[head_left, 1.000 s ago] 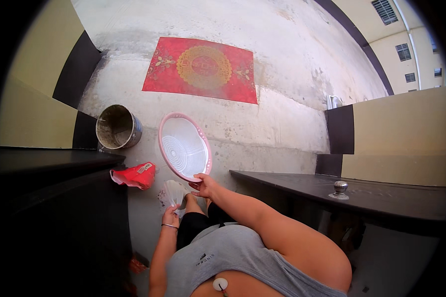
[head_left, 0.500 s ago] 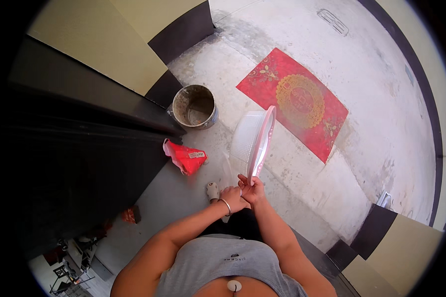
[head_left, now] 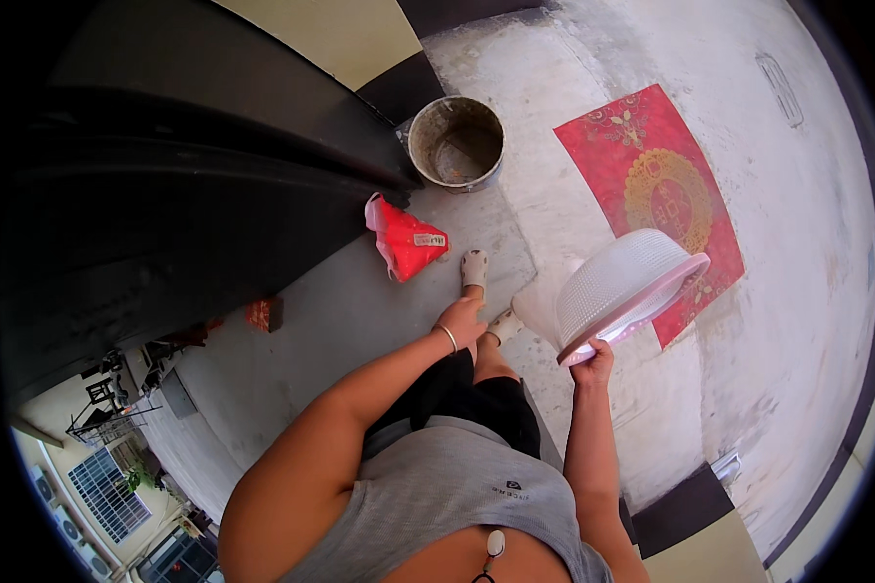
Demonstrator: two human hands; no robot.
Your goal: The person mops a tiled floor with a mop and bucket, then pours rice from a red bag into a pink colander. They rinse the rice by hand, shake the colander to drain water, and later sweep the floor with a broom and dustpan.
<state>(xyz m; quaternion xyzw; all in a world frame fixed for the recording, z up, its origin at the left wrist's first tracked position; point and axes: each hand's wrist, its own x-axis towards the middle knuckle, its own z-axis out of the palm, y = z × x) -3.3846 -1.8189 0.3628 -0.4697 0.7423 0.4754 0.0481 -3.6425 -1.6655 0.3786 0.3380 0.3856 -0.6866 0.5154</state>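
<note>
A white mesh-patterned plastic basin (head_left: 617, 282) with a pink rim is tilted on its side at the right. My right hand (head_left: 593, 364) is closed on the near end of its rim. Beside the basin's left side hangs a faint see-through sheet or bag (head_left: 542, 303), its outline hard to make out. My left hand (head_left: 463, 323) is curled closed in front of my legs, a bangle on the wrist. Whatever its fingers hold, if anything, is hidden. A red bag (head_left: 408, 241) stands on the floor ahead of that hand.
A dirty metal bucket (head_left: 457, 144) stands by the dark door (head_left: 214, 194). A red mat (head_left: 666, 185) with a gold pattern lies on the concrete floor, partly behind the basin. My feet in pale clogs (head_left: 474, 270) are below. A small red block-like object (head_left: 262, 313) lies farther left.
My hands have moved apart. The right one has swung the basin to the right and tipped it so its mouth faces more downward. The view has turned, showing more of the left.
</note>
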